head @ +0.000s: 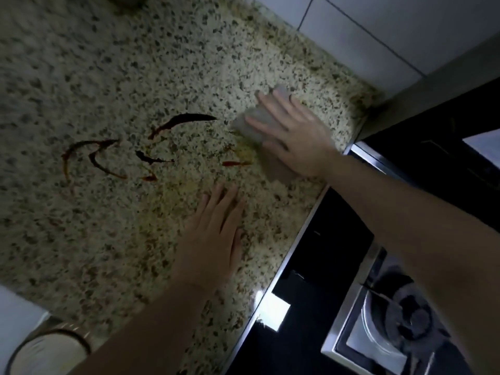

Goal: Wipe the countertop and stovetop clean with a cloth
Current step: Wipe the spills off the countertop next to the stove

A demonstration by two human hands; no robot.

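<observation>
- Speckled granite countertop (pixel 113 77) filled most of my view, with a black glass stovetop (pixel 319 255) set in along its right edge.
- My right hand (pixel 295 133) lay flat on a grey cloth (pixel 250 125), fingers straight and spread, pressing it onto the stone rather than curling round it.
- The cloth sat on the countertop near its far right corner, close to the stovetop's metal rim; its folded edges showed beyond my fingertips and under the heel of my palm.
- My left hand (pixel 213 236) rested palm down on bare stone nearer to me, fingers straight and close together, holding nothing.
- The two hands were apart, the left one lower in the view and to the left of the cloth.
- Dark reddish-brown sauce streaks (pixel 108 155) curved across the countertop to the left of the cloth, several separate strokes, the nearest just beside the cloth's left edge.
- A paler yellowish smear (pixel 243 152) lay on the stone at the cloth's lower left edge.
- A gas burner (pixel 405 318) with its metal surround sat on the stovetop at the lower right, partly behind my right forearm.
- White wall tiles (pixel 378 31) ran behind the counter at the top right.
- A round container (pixel 46 350) with a dark rim stood at the bottom left corner, blurred.
</observation>
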